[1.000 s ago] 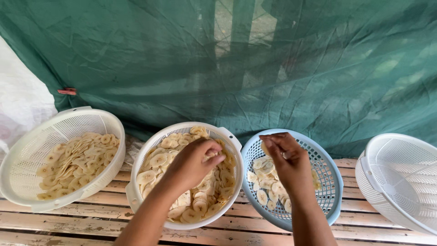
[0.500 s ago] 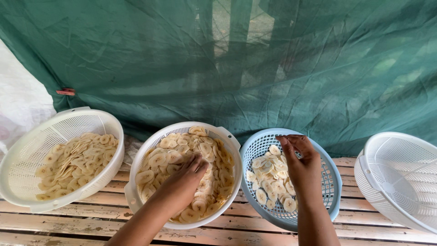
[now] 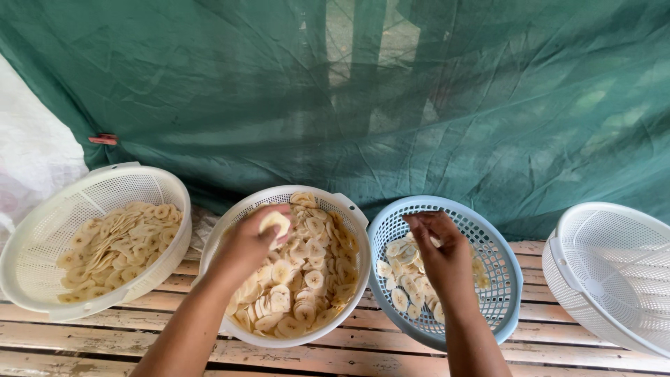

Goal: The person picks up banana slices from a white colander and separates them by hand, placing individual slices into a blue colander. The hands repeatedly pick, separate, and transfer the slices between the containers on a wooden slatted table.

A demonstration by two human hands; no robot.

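My left hand (image 3: 246,246) hovers over the middle white basket (image 3: 352,216), which is heaped with pale round banana slices (image 3: 301,279), and pinches one slice (image 3: 274,221) between its fingertips. My right hand (image 3: 438,255) is over the blue perforated basket (image 3: 506,279), fingers curled with a slice at the fingertips. A thin layer of slices (image 3: 398,276) covers the blue basket's bottom on its left side.
A white basket (image 3: 42,223) with more slices stands at the left. An empty white basket (image 3: 614,272) stands at the right. All rest on a wooden slatted bench (image 3: 349,356). A green net (image 3: 391,91) hangs behind, held by a red clip (image 3: 103,139).
My left hand dipped into the middle basket and has come up with a slice. My right hand lowered into the blue basket and shifted a little left.
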